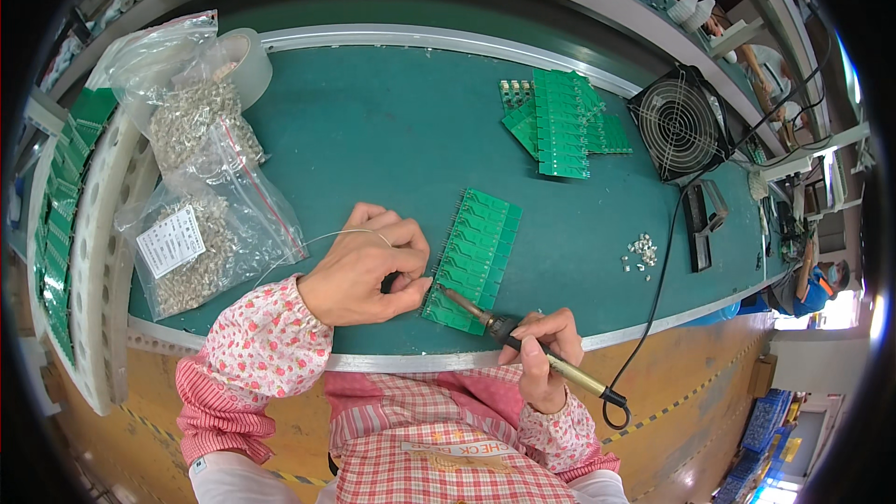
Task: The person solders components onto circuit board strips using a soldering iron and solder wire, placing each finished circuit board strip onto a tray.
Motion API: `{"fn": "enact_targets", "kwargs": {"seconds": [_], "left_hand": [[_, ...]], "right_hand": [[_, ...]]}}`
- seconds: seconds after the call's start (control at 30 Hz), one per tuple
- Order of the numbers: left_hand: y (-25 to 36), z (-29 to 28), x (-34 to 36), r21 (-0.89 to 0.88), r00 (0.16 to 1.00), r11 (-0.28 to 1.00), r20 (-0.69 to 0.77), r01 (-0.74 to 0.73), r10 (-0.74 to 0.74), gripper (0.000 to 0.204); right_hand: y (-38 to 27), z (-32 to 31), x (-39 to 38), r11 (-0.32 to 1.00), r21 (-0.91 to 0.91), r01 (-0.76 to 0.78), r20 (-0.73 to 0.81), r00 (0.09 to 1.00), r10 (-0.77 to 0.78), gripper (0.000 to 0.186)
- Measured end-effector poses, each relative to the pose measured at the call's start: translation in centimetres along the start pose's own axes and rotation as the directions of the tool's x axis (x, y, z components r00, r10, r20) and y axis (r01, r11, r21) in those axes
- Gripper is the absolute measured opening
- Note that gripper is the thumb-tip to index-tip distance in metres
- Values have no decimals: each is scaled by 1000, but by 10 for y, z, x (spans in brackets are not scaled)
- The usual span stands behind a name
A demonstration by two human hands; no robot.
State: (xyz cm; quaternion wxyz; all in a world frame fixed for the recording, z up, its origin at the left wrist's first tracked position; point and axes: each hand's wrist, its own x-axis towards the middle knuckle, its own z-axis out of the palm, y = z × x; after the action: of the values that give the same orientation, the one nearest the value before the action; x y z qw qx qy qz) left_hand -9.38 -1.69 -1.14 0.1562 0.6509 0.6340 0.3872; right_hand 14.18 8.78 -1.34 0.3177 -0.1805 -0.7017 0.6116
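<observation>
A green circuit board panel [481, 247] lies on the green bench mat in front of me, with a row of pins along its left edge. My right hand [549, 350] grips a soldering iron [581, 377], whose tip reaches the lower left edge of the panel. At that same edge, my left hand [369, 266] pinches a thin solder wire [324, 236] that loops back over the hand toward the bags. The wire's end between the fingertips and the iron is too small to make out.
Plastic bags of small metal parts [191, 252] lie at left beside a foam rack [107, 252] of boards. Stacked green boards [562, 126] lie at the back. A black fan [681, 123], an iron stand [700, 224] and small white parts [642, 250] are at right. The iron's cord [659, 285] crosses there.
</observation>
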Motion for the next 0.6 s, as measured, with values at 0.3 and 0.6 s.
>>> {"fn": "enact_targets", "kwargs": {"seconds": [0.3, 0.6], "left_hand": [[-2, 1, 0, -30, 1000, 999, -8, 18, -19, 26], [-1, 2, 1, -13, 1000, 1000, -17, 9, -9, 27]], "right_hand": [[3, 0, -2, 1000, -11, 26, -23, 999, -26, 13], [-1, 2, 1, 1000, 11, -18, -35, 999, 19, 13]]}}
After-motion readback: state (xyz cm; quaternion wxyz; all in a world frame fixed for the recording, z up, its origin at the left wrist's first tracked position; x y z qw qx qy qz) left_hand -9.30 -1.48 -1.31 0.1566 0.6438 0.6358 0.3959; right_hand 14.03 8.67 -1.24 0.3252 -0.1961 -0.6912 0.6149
